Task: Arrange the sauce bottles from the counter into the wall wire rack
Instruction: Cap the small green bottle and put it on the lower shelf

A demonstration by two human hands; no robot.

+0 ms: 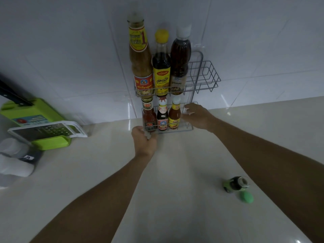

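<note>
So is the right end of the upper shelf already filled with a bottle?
No. The upper shelf holds three tall bottles at its left and middle, and its right end shows only bare wire against the tile.

This is a home kitchen. A two-tier grey wire rack (pixel 205 74) hangs on a glossy white tiled wall (pixel 70 50) and holds labelled glass sauce bottles (pixel 161 67). On the pale polished tabletop (pixel 175 172) lie a lime-green plastic slicer box (pixel 29 111) and a white-framed metal grater (pixel 47 130).
</note>
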